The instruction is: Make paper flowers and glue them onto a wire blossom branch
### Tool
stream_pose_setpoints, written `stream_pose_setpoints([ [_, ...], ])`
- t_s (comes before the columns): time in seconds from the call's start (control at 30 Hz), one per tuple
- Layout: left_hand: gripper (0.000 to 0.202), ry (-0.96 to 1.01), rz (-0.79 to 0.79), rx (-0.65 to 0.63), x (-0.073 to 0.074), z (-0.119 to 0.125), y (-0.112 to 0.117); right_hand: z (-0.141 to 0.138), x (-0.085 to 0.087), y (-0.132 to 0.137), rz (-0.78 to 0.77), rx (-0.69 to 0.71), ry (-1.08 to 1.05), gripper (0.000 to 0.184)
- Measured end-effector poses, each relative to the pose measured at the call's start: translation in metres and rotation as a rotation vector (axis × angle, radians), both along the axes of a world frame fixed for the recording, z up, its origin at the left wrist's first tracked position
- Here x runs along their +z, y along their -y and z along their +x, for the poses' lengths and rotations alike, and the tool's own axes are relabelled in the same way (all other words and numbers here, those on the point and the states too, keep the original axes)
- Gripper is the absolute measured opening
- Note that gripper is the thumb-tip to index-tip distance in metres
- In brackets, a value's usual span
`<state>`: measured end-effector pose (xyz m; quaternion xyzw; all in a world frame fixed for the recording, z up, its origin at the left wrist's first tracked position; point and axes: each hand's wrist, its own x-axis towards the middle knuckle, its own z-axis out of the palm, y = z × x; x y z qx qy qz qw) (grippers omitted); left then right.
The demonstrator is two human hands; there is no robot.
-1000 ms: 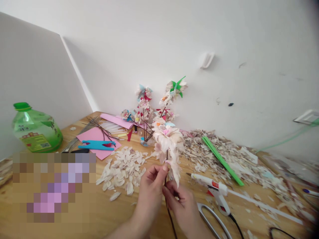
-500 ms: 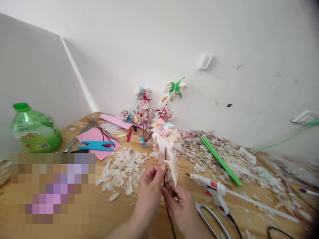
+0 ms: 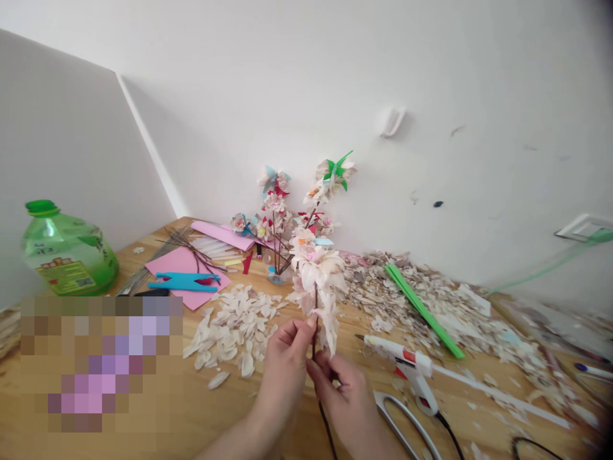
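My left hand [image 3: 283, 370] pinches the dark wire stem [image 3: 325, 427] of a pale pink petal flower [image 3: 320, 276] just under its bloom. Below it my right hand [image 3: 348, 396] closes on the same stem, lower down, beside a hanging petal. The flower stands upright above the wooden table [image 3: 230, 415]. A heap of loose pale petals [image 3: 234, 327] lies just left of my hands. Behind the flower stands a small bunch of finished flowers [image 3: 292, 211] on stems against the wall.
A white glue gun [image 3: 407, 364] and scissors [image 3: 407, 425] lie right of my hands. Petal scraps [image 3: 431, 300] and a green strip [image 3: 421, 310] cover the right side. Pink paper [image 3: 184, 265], blue cutouts, wires and a green bottle [image 3: 67, 252] sit at the left.
Both hands and the flower have shifted slightly left and down in the view; the grip on the stem is the same.
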<state>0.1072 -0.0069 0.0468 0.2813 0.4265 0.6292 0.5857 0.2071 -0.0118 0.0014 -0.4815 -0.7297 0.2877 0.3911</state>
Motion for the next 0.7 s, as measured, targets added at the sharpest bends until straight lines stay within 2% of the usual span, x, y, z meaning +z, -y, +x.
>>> stream_pose_setpoints([
  [0.2, 0.032, -0.015, -0.014, -0.045, -0.0012, 0.0005, -0.0025, -0.0028, 0.0002, -0.0017, -0.158, -0.021, -0.126, 0.036],
  [0.37, 0.029, -0.028, -0.027, -0.010, 0.0004, 0.0001, -0.0009, -0.0049, 0.0002, -0.0017, -0.285, -0.009, -0.270, 0.037],
  [0.7, 0.028, 0.004, -0.030, -0.006, -0.0005, 0.0010, -0.0010, -0.0064, 0.0039, 0.0005, -0.340, 0.011, -0.320, 0.040],
])
